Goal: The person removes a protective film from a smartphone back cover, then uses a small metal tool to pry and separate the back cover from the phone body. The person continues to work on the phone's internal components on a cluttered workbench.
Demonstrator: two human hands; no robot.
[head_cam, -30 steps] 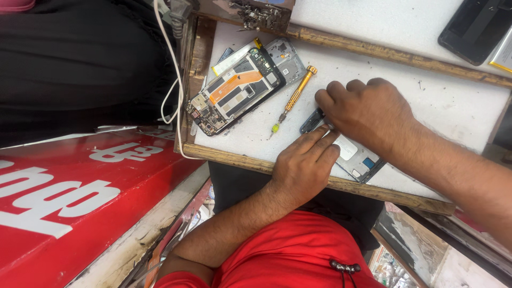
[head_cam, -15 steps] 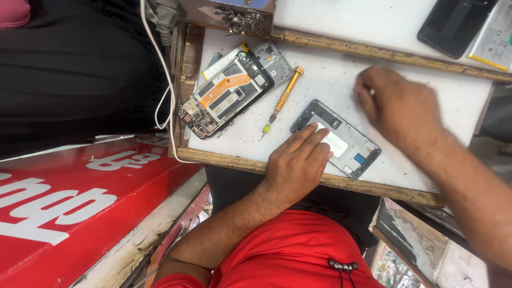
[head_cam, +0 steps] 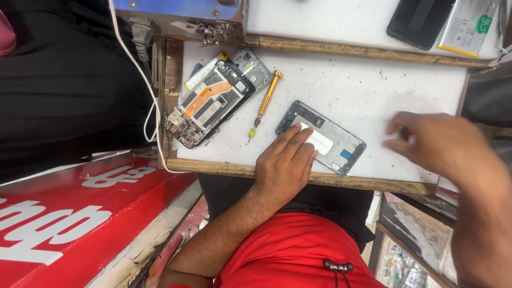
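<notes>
On the white work board (head_cam: 341, 80), the left hand (head_cam: 285, 168) lies with its fingers together and flat on the near-left part of a phone frame (head_cam: 321, 136), pressing it down so that it seems pinned against sliding; it clamps nothing. The frame lies at a slant near the board's wooden near edge (head_cam: 224, 168), its open side up, with a pale patch and a small blue piece showing inside. The right hand (head_cam: 442, 146) hovers to the right of the frame, apart from it, blurred, with fingers loosely curled; whether the fingertips pinch something small I cannot tell. To the left, within easy reach, a yellow-handled screwdriver (head_cam: 264, 105) lies beside an opened phone body (head_cam: 210, 104) with an orange strip across its boards. At the far right, a black phone panel (head_cam: 421, 21) and a flat silver battery (head_cam: 469, 24) are cut off by the picture's edge. A white cable (head_cam: 133, 64) runs down the left side; its far end is out of view.
</notes>
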